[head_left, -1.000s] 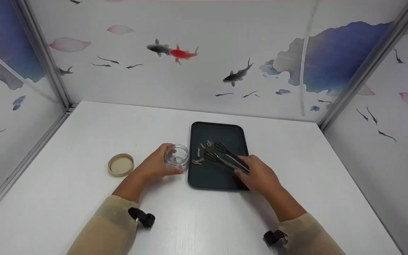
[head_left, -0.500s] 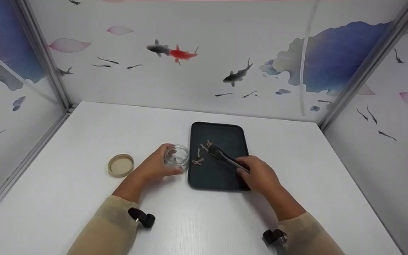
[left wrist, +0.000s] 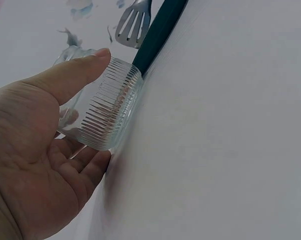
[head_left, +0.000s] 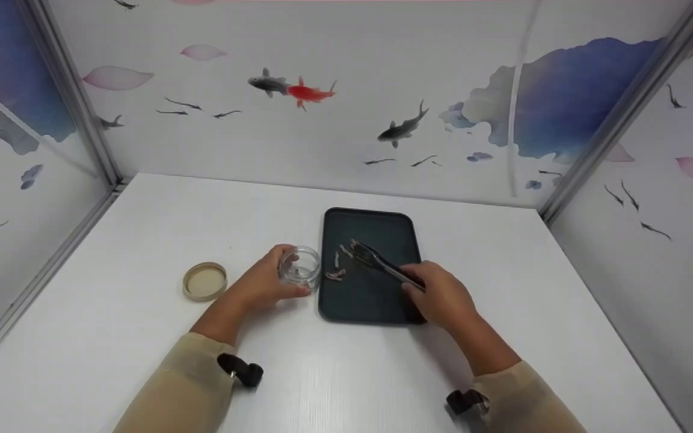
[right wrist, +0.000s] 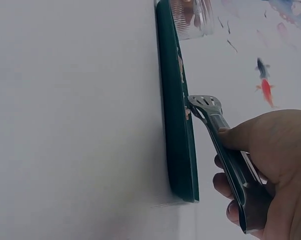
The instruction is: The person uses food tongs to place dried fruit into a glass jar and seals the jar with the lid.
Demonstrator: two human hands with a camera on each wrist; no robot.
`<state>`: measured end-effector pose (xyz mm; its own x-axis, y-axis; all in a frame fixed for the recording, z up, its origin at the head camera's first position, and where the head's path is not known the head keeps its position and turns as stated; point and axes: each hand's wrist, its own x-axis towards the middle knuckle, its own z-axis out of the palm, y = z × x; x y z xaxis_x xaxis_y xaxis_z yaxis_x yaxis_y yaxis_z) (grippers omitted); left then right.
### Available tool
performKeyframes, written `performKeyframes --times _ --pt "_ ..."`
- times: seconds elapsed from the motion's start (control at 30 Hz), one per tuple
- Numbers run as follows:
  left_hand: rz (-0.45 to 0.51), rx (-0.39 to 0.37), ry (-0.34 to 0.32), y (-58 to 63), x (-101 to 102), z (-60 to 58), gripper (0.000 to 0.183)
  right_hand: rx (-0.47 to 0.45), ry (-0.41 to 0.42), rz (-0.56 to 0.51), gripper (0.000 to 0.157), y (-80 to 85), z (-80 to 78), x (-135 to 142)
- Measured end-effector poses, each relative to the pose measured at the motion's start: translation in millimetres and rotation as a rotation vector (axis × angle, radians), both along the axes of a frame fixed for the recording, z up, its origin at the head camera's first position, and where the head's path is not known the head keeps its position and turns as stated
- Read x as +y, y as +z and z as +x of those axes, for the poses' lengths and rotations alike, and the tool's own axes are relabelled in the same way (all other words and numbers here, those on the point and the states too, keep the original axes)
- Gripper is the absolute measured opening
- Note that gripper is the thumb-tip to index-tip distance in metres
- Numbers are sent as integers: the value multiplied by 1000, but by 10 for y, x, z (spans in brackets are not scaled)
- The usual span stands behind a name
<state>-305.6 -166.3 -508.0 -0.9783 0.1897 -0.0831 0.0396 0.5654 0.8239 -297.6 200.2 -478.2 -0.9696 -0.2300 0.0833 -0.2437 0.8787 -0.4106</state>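
Note:
My left hand (head_left: 268,278) grips a clear ribbed glass jar (left wrist: 108,102) that stands at the left edge of a dark green tray (head_left: 370,304). A small bit shows at the jar's bottom. With my right hand (head_left: 443,294) I hold metal tongs (right wrist: 230,160), squeezed together, their slotted heads low over the tray. Small brownish twisted pieces (head_left: 335,275) lie along the tray's left side. At the farthest piece, the tong tips touch or pinch it; which one I cannot tell, since the heads partly hide it.
A round tan lid (head_left: 205,281) lies on the white table (head_left: 322,373) to the left of my left hand. White panels (head_left: 346,150) printed with fish and leaves enclose the table at the back and on both sides.
The tongs were spread above the pieces a second ago; my right hand has squeezed them together and their heads now sit at the farthest piece. My left hand and the jar have stayed put.

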Motion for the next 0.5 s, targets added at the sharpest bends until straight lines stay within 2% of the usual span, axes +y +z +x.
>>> performKeyframes --times 0.5 --pt "11 -12 10 4 8 -2 106 8 12 0 42 204 76 -175"
